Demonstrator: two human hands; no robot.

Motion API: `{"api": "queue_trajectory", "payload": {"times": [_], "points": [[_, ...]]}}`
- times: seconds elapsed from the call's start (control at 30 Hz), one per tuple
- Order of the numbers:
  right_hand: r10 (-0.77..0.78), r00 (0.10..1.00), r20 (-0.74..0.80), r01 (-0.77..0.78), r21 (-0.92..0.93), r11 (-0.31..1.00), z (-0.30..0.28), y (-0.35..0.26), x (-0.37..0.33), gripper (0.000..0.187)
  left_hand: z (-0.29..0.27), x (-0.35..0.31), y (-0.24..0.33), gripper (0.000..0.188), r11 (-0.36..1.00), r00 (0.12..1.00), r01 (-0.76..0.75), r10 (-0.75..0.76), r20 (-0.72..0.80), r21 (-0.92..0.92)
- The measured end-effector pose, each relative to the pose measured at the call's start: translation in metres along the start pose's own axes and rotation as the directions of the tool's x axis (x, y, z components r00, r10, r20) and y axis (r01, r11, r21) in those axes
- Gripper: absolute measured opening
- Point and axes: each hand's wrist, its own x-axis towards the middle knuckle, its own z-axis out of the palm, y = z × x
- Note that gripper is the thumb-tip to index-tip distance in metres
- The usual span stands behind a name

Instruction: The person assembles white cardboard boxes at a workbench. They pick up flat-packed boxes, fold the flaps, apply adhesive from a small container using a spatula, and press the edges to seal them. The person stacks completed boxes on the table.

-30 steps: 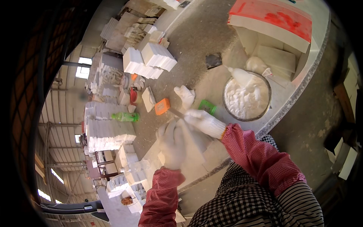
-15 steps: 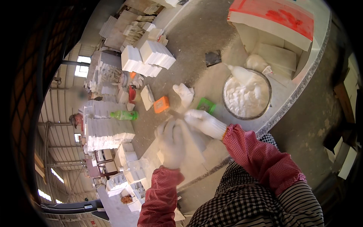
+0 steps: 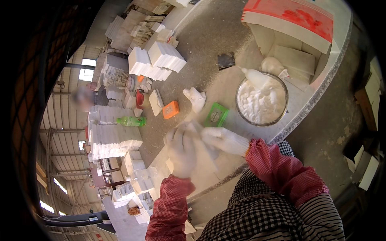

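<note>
Left hand (image 3: pixel 181 149): gloved, fingers curled on a white piece (image 3: pixel 200 152), gripping it.
Right hand (image 3: pixel 223 139): gloved, fingers closed on the same piece.
Near: green box (image 3: pixel 216 115), bowl (image 3: pixel 262 101) on worktop (image 3: pixel 305 96).

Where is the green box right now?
In the head view, the green box lies on the dusty worktop, just beyond the right hand, between the orange box and the metal bowl.
</note>
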Motion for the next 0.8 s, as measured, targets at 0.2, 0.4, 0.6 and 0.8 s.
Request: {"api": "queue_trajectory", "payload": {"times": [0.2, 0.4, 0.6, 0.8], "points": [[0.025, 1.0, -0.01, -0.024, 0.058, 0.998, -0.007, 0.001, 0.004, 0.022, 0.0, 0.003, 0.001, 0.027, 1.0, 1.0, 0.015, -0.015, 0.027, -0.003], [-0.084, 0.99, -0.11, 0.094, 0.087, 0.992, 0.0, 0.015, 0.023, 0.023, 0.003, 0.0, -0.001, 0.026, 0.999, 0.999, 0.05, -0.05, -0.01, -0.011], [-0.062, 0.998, -0.007, 0.062, 0.003, 0.998, 0.003, 0.016, -0.016, 0.025, 0.002, -0.001, -0.001, 0.027, 0.998, 0.999, 0.036, -0.036, -0.012, -0.043], [0.072, 0.997, 0.034, -0.068, -0.102, 0.992, -0.008, -0.005, -0.061, 0.028, 0.002, -0.004, -0.001, 0.027, 0.997, 0.999, 0.023, -0.027, -0.04, -0.078]]}}
